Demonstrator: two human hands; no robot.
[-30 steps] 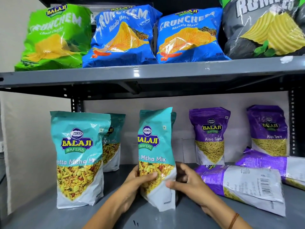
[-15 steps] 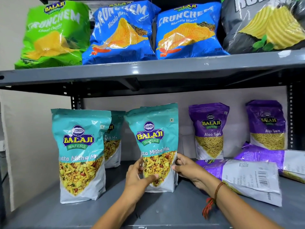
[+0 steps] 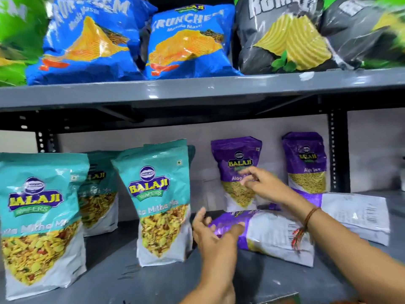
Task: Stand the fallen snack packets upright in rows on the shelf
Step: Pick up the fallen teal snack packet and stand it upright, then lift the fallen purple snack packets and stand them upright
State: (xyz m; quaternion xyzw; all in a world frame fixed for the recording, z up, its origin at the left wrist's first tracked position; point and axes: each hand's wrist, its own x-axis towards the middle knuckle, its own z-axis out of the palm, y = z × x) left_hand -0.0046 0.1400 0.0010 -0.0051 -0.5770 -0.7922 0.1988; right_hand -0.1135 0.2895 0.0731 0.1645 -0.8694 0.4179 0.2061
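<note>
Fallen purple Aloo Sev packet (image 3: 274, 235) | left hand (image 3: 210, 233) open at its near end, right hand (image 3: 260, 183) open above | risk: lifting could topple upright Aloo Sev packet (image 3: 237, 172) just behind

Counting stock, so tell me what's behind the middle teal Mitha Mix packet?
Behind the middle teal packet another teal packet's top edge peeks out at its upper right. The rest, and anything deeper, is covered.

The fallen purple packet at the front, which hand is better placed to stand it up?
Left. The left hand is already at the fallen purple packet's top end, while the right hand hovers higher, by the upright purple packet.
</note>
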